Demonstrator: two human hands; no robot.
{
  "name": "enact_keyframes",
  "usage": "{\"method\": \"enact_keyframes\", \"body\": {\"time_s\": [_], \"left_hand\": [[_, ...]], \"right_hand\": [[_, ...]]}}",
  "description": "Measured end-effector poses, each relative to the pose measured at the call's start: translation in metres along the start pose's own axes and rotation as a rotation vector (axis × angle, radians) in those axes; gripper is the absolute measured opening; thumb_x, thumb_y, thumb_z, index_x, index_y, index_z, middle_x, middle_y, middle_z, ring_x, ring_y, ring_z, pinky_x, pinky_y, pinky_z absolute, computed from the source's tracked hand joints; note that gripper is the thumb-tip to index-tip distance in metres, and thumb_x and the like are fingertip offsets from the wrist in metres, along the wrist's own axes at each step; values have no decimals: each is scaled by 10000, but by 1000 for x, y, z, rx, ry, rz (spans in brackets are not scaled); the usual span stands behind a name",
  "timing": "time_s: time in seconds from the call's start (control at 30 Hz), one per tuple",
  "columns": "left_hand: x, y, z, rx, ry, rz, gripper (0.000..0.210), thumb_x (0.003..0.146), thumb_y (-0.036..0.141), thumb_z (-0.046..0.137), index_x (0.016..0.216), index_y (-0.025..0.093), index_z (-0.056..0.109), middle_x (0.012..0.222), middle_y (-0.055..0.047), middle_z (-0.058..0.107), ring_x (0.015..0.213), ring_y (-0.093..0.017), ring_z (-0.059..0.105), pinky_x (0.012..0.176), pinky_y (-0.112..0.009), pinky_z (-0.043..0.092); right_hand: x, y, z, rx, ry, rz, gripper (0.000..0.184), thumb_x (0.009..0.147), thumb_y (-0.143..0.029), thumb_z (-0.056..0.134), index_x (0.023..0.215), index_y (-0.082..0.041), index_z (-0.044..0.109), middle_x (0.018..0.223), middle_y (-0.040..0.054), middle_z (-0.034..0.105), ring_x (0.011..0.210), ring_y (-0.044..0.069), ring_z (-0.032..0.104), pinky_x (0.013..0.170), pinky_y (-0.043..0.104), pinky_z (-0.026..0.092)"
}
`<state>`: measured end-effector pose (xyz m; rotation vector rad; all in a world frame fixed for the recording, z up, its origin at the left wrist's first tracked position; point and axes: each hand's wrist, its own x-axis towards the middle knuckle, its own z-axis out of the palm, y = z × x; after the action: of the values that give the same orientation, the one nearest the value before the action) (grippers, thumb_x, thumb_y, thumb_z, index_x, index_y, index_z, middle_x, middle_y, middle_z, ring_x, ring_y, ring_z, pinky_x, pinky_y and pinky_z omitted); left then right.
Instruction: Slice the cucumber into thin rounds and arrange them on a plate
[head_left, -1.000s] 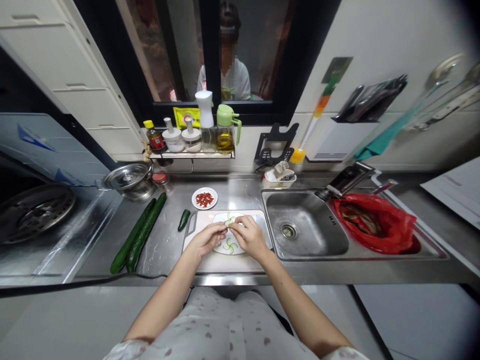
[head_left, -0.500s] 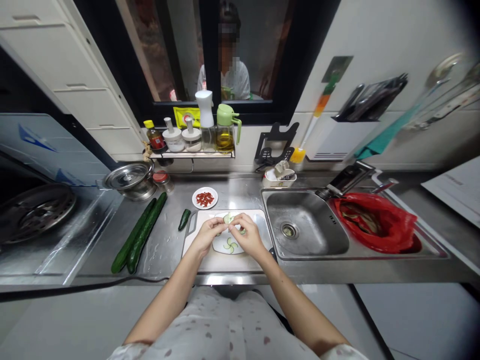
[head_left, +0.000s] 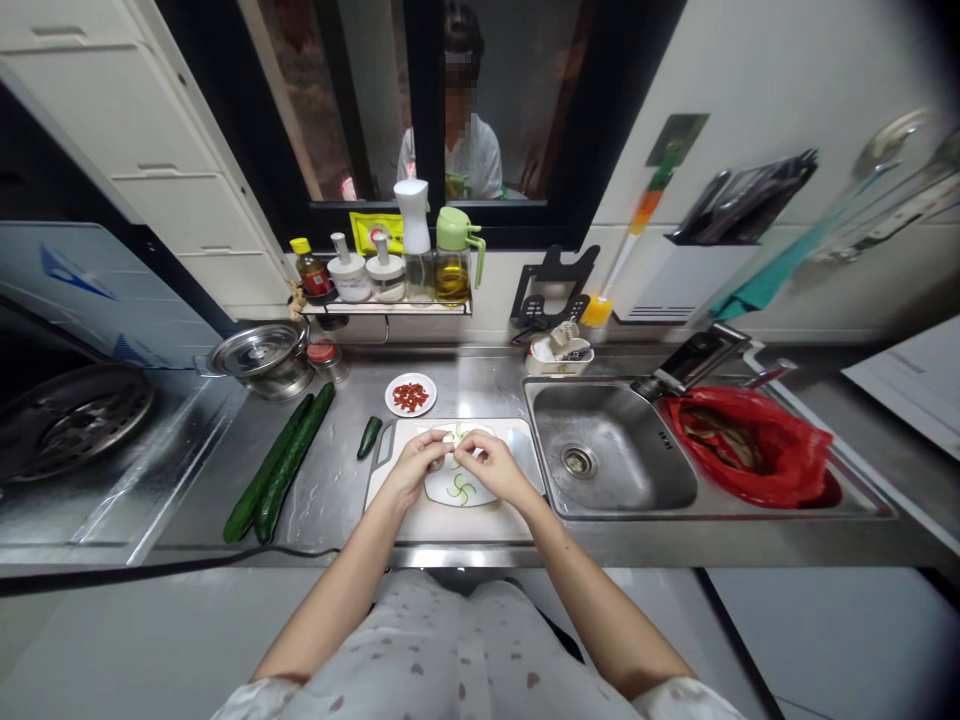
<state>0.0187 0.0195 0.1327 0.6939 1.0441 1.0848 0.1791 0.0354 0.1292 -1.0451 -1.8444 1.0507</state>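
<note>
My left hand point(head_left: 420, 468) is closed in a pinch on a small pale cucumber slice point(head_left: 448, 438). My right hand point(head_left: 491, 468) meets it fingertip to fingertip, its thumb and forefinger pinched at the same slice, partly hidden by the fingers. Beneath both hands lies a white plate point(head_left: 439, 496). Thin curved cucumber slices point(head_left: 460, 490) form a pinwheel on its near part, and more green-edged slices show behind my fingers. The plate rests on a light cutting board point(head_left: 420, 527) with a grey handle. A short cucumber end piece point(head_left: 369, 437) lies left of the board.
Two long cucumbers point(head_left: 289, 470) lie at left, near a lidded steel pot point(head_left: 262, 355). A small dish of red chilli pieces point(head_left: 410, 395) stands behind the board. To the right are the sink point(head_left: 615, 440) and a red plastic bag point(head_left: 757, 450). Seasoning bottles point(head_left: 386, 270) line a shelf.
My fingers have shifted slightly left and lower over the plate, and the slice between them shows less. More slices on the plate's far part are visible.
</note>
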Motion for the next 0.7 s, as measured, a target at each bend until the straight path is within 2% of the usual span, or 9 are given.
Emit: {"method": "enact_keyframes", "body": {"time_s": [0.2,0.3,0.47,0.6,0.7], "left_hand": [[7,-10,-8,-8,67,41,372,531,208,783,846,173,587,616,64,526,484,-28,412,471,-170,254],[11,-18,-17,51,82,76,400,528,203,782,883,176,600,636,58,543,524,-43,461,508,-169,296],[27,-33,-36,142,153,136,314,521,181,774,802,147,637,624,44,534,593,-72,494,595,-183,364],[40,-46,-50,269,236,176,254,500,157,772,723,132,652,623,39,527,568,-68,448,571,-177,337],[47,-57,-59,432,299,174,203,535,158,746,715,148,654,599,51,502,550,-70,426,567,-173,317]], "right_hand": [[8,16,5,276,-98,202,201,770,-375,592,735,-178,585,634,-15,604,580,109,550,570,243,446],[12,25,9,341,-115,238,213,761,-392,597,758,-180,575,614,-22,587,549,104,537,547,239,445],[24,52,19,185,-150,213,145,764,-317,556,770,-180,603,645,-28,583,555,96,517,573,234,431],[34,76,32,-47,-147,220,117,755,-234,531,773,-185,635,651,-19,602,604,110,529,604,228,409],[38,87,43,-152,-128,261,113,746,-206,536,767,-188,646,663,-11,615,636,121,536,611,223,393]]}}
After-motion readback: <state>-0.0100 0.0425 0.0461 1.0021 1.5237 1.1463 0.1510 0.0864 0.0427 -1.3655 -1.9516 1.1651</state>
